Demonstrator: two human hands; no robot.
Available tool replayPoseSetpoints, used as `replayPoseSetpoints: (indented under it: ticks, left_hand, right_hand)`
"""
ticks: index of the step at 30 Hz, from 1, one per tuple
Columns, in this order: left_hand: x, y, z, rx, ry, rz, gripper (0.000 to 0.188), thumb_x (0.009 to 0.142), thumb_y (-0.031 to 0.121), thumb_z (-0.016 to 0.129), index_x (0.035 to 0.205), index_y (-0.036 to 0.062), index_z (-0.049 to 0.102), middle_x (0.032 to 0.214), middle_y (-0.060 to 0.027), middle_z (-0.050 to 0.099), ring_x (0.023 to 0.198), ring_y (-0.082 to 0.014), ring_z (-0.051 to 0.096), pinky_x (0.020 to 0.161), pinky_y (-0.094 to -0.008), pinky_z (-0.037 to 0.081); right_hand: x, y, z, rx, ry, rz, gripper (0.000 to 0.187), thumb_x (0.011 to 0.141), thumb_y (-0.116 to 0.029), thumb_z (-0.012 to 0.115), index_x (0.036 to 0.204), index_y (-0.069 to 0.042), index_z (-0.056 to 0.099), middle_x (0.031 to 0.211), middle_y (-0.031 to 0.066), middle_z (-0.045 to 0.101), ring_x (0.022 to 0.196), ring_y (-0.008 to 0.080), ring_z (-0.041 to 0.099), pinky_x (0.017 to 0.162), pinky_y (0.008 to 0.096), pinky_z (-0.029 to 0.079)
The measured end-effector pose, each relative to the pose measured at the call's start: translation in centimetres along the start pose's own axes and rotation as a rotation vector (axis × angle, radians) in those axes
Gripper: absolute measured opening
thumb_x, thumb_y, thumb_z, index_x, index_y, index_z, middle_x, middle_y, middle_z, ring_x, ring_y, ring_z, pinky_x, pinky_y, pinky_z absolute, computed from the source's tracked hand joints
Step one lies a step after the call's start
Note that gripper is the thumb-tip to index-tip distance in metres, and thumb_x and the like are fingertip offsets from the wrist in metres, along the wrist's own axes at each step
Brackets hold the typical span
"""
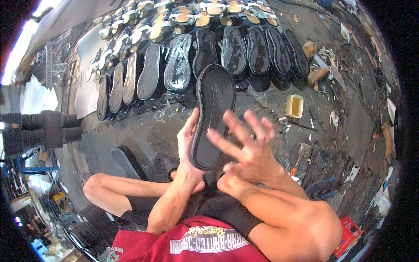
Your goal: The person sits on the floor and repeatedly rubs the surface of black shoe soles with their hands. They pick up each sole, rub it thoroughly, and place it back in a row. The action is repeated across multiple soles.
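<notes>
A black shoe sole point(214, 98) is held up in front of me, its hollow inner face toward me and its toe end pointing away. My left hand point(188, 139) grips its left edge and heel, the thumb along the side. Over the sole's right side hovers my right hand point(251, 148), fingers spread, with one fingertip at or just above the inner face; contact is hard to tell. A small pale, shiny streak shows on the sole near that fingertip. Beyond it, black soles point(179, 63) stand in a row of stacks, some glossy as if wet.
Sandal uppers on pale footbeds point(183, 17) fill the far floor. To the right lie a yellowish container point(294, 106), a brush point(301, 155) and scraps. Dark soles point(126, 161) and a black clog point(165, 166) sit near my left knee. A red box point(348, 236) is by my right knee.
</notes>
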State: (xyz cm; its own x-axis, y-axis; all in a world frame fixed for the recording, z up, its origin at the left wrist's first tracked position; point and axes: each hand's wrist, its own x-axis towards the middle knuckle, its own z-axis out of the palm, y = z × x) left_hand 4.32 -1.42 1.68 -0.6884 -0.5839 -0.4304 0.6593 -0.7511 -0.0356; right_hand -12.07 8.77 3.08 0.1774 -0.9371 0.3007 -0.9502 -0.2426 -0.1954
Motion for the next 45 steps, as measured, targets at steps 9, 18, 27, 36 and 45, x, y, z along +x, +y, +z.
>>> replayPoseSetpoints:
  ticks: [9, 18, 27, 36, 45]
  left_hand:
    - [-0.9, -0.4, 0.6, 0.069, 0.080, -0.061, 0.049, 0.113, 0.041, 0.053, 0.142, 0.0039, 0.066, 0.131, -0.0196, 0.075, 0.108, -0.0318, 0.078, 0.099, -0.0492, 0.064]
    - [-0.4, 0.8, -0.8, 0.058, 0.040, -0.067, 0.043, 0.115, 0.034, 0.046, 0.140, 0.0059, 0.068, 0.127, -0.0175, 0.077, 0.105, -0.0280, 0.080, 0.088, -0.0445, 0.068]
    - [-0.3, 0.6, -0.7, 0.125, 0.081, -0.016, 0.047, 0.113, 0.039, 0.050, 0.143, 0.0056, 0.065, 0.132, -0.0168, 0.075, 0.111, -0.0288, 0.077, 0.099, -0.0454, 0.064]
    - [0.1, 1.4, -2.1, 0.008, -0.123, -0.152, 0.045, 0.117, 0.033, 0.042, 0.146, 0.0055, 0.062, 0.139, -0.0188, 0.071, 0.122, -0.0313, 0.073, 0.104, -0.0512, 0.062]
    - [-0.9, 0.6, -1.9, 0.516, -0.132, 0.104, 0.046, 0.109, 0.025, 0.060, 0.149, 0.0036, 0.057, 0.147, -0.0184, 0.063, 0.129, -0.0290, 0.067, 0.107, -0.0461, 0.059]
  right_hand:
    - [3.0, 4.2, 0.6, 0.068, -0.137, 0.168, 0.080, 0.107, -0.077, 0.009, 0.162, -0.038, 0.051, 0.181, 0.0111, 0.018, 0.161, 0.0471, 0.016, 0.125, 0.0658, 0.009]
    - [2.4, 2.6, 1.2, 0.139, -0.217, 0.060, 0.060, 0.110, -0.071, 0.027, 0.164, -0.050, 0.044, 0.182, 0.0046, 0.019, 0.163, 0.0405, 0.017, 0.125, 0.0665, 0.008]
    - [1.6, 1.1, 0.8, 0.209, -0.266, 0.008, 0.058, 0.109, -0.069, 0.035, 0.164, -0.052, 0.043, 0.181, 0.0030, 0.020, 0.164, 0.0383, 0.015, 0.125, 0.0659, 0.010]
    - [1.5, 0.3, 0.6, 0.241, -0.276, -0.063, 0.054, 0.108, -0.069, 0.038, 0.160, -0.055, 0.046, 0.181, 0.0006, 0.021, 0.163, 0.0352, 0.017, 0.125, 0.0645, 0.009]
    - [1.3, 0.3, 0.5, 0.239, -0.286, -0.144, 0.051, 0.107, -0.071, 0.039, 0.157, -0.060, 0.048, 0.181, -0.0019, 0.021, 0.164, 0.0324, 0.012, 0.128, 0.0630, 0.004]
